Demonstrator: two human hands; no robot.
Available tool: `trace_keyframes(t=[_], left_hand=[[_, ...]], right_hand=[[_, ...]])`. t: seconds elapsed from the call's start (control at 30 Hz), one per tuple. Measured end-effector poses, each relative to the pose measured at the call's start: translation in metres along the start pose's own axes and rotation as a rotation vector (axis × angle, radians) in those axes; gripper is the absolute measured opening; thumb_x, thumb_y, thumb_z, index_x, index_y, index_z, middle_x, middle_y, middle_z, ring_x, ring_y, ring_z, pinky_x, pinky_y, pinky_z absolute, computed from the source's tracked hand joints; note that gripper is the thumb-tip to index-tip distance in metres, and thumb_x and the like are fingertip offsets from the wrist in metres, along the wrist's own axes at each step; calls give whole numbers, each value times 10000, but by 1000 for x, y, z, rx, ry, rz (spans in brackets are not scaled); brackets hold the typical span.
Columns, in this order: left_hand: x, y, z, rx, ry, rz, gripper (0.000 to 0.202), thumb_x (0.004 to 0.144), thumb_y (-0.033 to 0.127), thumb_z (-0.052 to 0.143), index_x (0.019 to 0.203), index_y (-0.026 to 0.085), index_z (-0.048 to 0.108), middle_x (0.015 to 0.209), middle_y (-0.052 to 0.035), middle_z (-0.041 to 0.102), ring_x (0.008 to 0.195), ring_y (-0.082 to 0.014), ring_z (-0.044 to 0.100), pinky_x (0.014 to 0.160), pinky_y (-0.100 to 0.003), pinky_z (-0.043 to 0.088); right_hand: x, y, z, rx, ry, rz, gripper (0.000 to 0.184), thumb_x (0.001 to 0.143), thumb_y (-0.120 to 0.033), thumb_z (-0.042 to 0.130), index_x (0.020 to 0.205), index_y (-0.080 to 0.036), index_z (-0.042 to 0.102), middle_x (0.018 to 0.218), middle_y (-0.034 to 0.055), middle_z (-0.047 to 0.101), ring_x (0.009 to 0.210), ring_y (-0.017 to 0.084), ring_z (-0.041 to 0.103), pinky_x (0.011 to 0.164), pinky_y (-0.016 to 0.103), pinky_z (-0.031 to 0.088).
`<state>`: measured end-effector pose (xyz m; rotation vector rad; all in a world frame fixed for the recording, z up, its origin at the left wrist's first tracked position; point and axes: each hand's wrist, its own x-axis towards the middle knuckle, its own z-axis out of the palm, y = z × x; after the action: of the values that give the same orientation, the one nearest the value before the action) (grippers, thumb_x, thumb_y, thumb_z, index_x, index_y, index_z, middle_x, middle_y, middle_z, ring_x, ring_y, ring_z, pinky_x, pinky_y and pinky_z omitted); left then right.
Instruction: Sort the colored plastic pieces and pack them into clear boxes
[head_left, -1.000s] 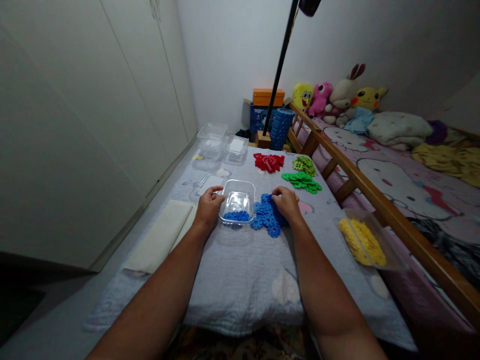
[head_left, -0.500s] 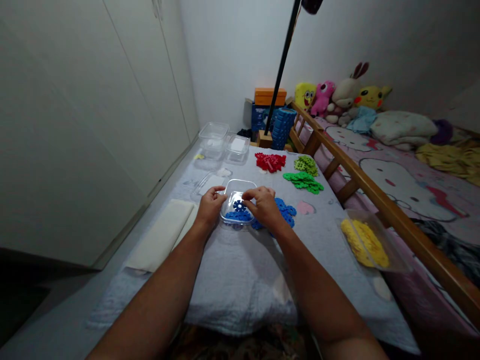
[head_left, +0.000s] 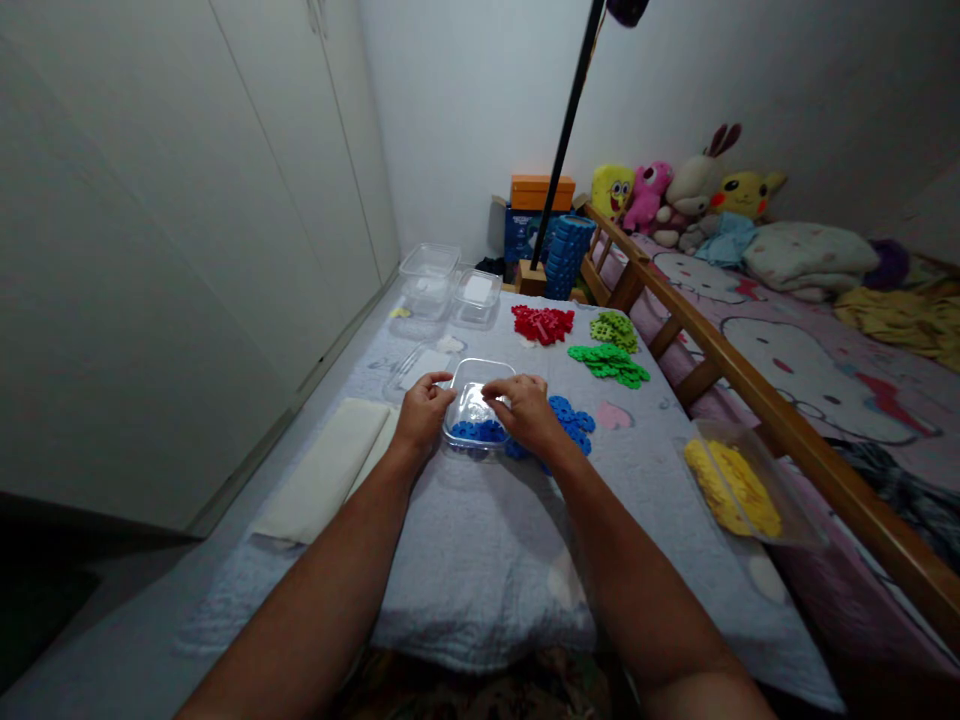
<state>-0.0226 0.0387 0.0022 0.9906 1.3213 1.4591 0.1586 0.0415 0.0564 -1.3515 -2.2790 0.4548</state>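
A clear plastic container [head_left: 480, 375] sits on the quilted cloth [head_left: 480, 560] with several blue snowflake pieces [head_left: 476, 432] lying in its near end. My left hand [head_left: 421, 405] grips the container's left rim, fingers curled over the edge. My right hand [head_left: 529, 412] hovers over the container's right side. Its fingers are bunched together and point left, and I cannot make out what is in them, if anything. A loose pile of blue pieces [head_left: 571, 420] lies on the cloth just right of that hand.
Red [head_left: 541, 323], light green [head_left: 613, 328] and green [head_left: 609, 363] piles lie farther back. A bag of yellow pieces [head_left: 731, 487] sits at right. Empty clear tubs [head_left: 429, 272] stand at the back left, a lid [head_left: 420, 366] beside them. A wooden bed rail [head_left: 750, 395] runs along the right.
My right hand left the blue pile and moved left over the container. More blue pieces lie in the container. The left hand has stayed on the rim.
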Motion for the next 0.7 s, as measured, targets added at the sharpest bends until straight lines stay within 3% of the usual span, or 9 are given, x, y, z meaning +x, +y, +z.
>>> trace_keyframes(t=[0.1, 0.17, 0.3, 0.5, 0.7], left_hand=[[1, -2, 0, 3, 8, -4, 444, 644, 346, 729, 1033, 147, 651, 565, 97, 418, 491, -86, 362, 499, -225, 264], [2, -4, -1, 14, 12, 0, 442, 647, 350, 729, 1034, 149, 656, 569, 96, 414, 494, -87, 362, 502, -225, 264], [3, -5, -1, 43, 22, 12, 439, 650, 347, 719, 1035, 144, 664, 583, 89, 425, 507, -91, 367, 512, -231, 271], [3, -3, -1, 57, 41, 25, 435, 634, 339, 716, 1018, 140, 673, 615, 72, 462, 546, -100, 395, 532, -236, 291], [4, -5, -2, 51, 37, 26, 434, 638, 335, 716, 1025, 143, 675, 613, 73, 466, 543, -100, 398, 534, -237, 292]], right_hand=[[1, 24, -12, 23, 162, 101, 230, 935, -173, 560, 1040, -246, 752, 1124, 52, 764, 1116, 246, 610, 1041, 422, 337], [0, 41, -19, -9, 201, 185, 243, 919, -169, 548, 1028, -241, 754, 1134, 58, 757, 1116, 257, 598, 1020, 419, 357], [-5, 59, -19, -153, 106, 283, 239, 900, -225, 589, 1059, -239, 767, 1155, 85, 726, 1137, 289, 556, 990, 433, 361], [-11, 55, -3, -304, -107, 209, 325, 885, -386, 656, 1155, -236, 757, 1205, 135, 660, 1139, 327, 526, 950, 444, 372], [-11, 57, -1, -304, -120, 207, 299, 846, -380, 710, 1110, -244, 743, 1172, 119, 669, 1112, 310, 529, 923, 419, 374]])
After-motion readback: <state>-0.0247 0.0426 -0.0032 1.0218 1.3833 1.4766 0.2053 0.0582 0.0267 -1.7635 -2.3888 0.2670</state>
